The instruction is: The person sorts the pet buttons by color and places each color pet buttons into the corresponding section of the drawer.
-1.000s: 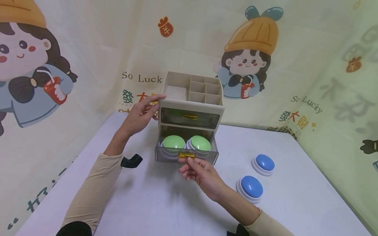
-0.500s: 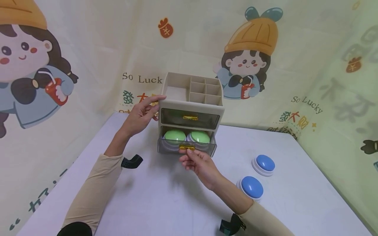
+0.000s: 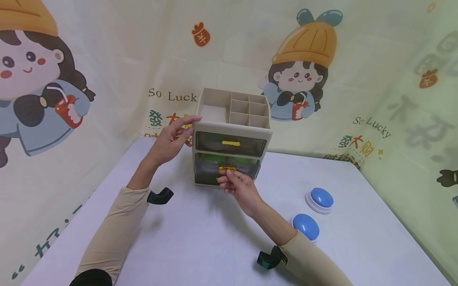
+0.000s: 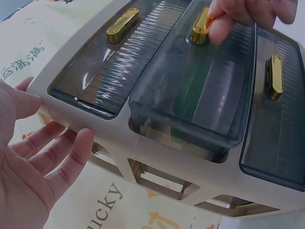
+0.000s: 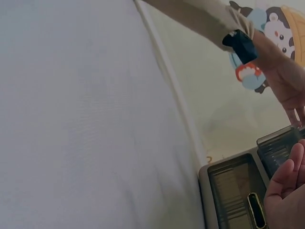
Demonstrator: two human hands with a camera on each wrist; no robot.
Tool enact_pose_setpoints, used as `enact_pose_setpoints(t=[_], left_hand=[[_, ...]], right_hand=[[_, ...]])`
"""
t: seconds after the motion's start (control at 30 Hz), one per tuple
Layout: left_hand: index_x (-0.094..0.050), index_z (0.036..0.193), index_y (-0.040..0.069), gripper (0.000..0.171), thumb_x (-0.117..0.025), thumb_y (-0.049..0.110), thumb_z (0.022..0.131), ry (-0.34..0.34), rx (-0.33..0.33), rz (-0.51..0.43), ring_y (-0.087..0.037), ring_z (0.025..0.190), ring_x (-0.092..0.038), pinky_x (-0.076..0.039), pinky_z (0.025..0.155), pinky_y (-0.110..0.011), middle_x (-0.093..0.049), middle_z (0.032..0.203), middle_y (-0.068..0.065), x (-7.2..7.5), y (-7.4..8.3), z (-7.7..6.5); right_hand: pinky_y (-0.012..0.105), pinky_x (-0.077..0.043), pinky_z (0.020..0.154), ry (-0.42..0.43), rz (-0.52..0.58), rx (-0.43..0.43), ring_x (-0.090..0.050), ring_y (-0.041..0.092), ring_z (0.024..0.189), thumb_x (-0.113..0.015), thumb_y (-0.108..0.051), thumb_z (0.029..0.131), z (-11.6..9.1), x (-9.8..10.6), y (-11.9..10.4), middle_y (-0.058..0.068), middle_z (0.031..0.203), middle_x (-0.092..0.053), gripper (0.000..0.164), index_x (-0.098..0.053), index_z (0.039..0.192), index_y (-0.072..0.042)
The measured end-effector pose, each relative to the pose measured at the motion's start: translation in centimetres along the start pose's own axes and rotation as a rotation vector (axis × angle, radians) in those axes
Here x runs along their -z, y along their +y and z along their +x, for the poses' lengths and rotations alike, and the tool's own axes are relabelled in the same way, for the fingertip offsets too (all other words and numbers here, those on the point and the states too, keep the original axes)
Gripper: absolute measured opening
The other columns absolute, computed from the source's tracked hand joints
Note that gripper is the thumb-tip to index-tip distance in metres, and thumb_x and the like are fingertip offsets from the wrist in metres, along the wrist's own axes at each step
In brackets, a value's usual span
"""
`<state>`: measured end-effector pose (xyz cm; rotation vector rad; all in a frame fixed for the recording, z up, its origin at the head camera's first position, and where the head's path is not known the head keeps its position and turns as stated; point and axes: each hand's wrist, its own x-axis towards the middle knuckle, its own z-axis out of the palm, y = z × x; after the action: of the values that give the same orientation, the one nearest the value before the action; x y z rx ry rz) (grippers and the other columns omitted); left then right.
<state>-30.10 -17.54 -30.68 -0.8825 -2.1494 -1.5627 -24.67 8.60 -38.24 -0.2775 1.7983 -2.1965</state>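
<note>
A cream desktop organizer with dark see-through drawers stands on the table. Its middle drawer juts a little out of the frame; the drawers above and below it sit flush in the left wrist view. My right hand pinches that drawer's gold handle between thumb and fingertip. Green-topped round buttons show dimly inside, mostly hidden behind the drawer front. At the upper left corner of the organizer, my left hand rests its fingers against the side and top edge.
Two blue-topped push buttons with white bases lie on the right of the white table, the nearer one partly behind my right forearm. Open compartments top the organizer. A printed cloth hangs close behind.
My right hand has pushed the drawer inward, from well pulled out to nearly flush, and the green-topped buttons have gone in with it. My left hand has stayed put on the organizer.
</note>
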Motion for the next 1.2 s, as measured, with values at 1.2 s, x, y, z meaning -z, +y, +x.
enact_pose_setpoints(t=[1.2], left_hand=[[-0.055,0.147,0.017,0.040,-0.052,0.011,0.107,0.002,0.007,0.002,-0.019,0.096,-0.065,-0.057,0.076,-0.026,-0.053,0.149,-0.005,0.0,0.3,0.0]], right_hand=[[0.026,-0.053,0.076,0.031,-0.178,0.072,-0.066,0.013,0.082,-0.053,-0.022,0.108,1.0,0.5,0.7,-0.001,0.090,-0.075,0.034,-0.067,0.127,0.002]])
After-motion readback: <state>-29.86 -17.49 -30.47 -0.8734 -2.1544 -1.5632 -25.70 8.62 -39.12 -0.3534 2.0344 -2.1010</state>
